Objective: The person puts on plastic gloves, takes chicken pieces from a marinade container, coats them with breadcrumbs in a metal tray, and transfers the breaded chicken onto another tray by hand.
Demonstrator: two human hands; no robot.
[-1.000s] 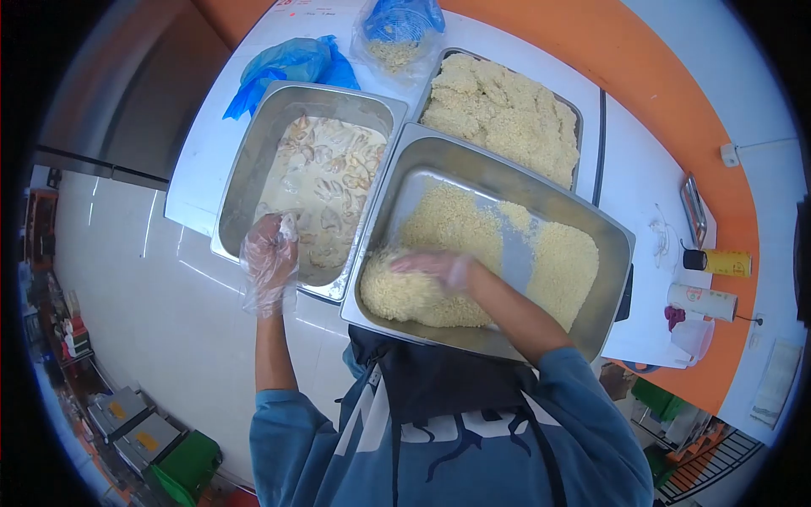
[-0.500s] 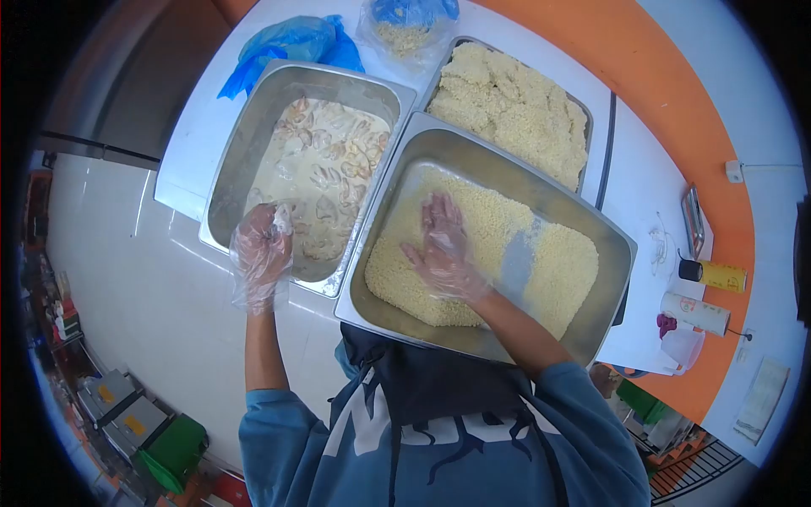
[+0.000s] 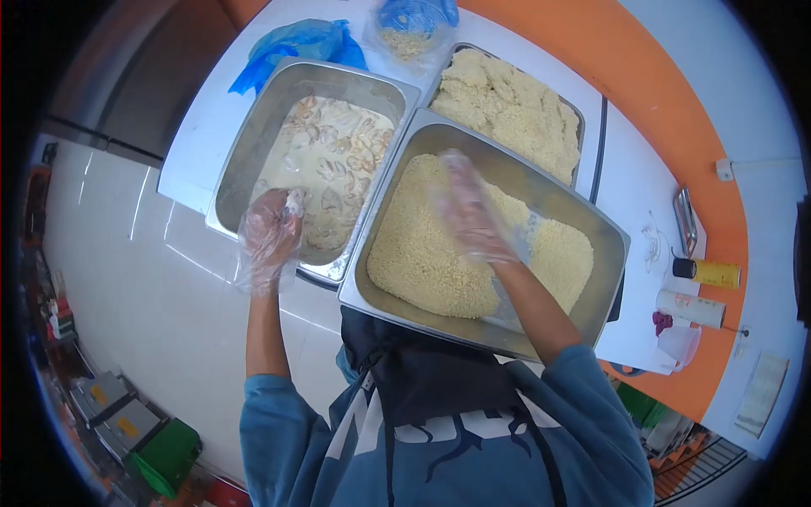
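My left hand [image 3: 272, 224], in a clear plastic glove, hovers at the near left edge of a deep steel pan [image 3: 228, 177]. Its fingers are curled closed, with whitish coating on the glove; what they hold, if anything, is hidden. Raw meat pieces [image 3: 331, 173] lie in pale, milky batter in that pan. My right hand [image 3: 473, 207], gloved too and smeared by motion, is over the second steel pan [image 3: 604, 253], its fingers stretched out. Pale yellow crumbs [image 3: 422, 245] are spread beneath it, with a bare strip of pan bottom dividing off a smaller heap on the right.
Behind stands a tray piled with crumb-coated pieces [image 3: 511, 110]. A blue plastic bag [image 3: 304, 42] and a clear bag of crumbs [image 3: 407, 42] lie at the back. On the right are a yellow can [image 3: 718, 273], a white cylinder [image 3: 694, 309] and a clear plastic cup [image 3: 678, 345].
My right hand has moved away from me and slightly right across the pan. The crumbs now cover more of the pan's left side. My left hand has risen slightly and stays curled.
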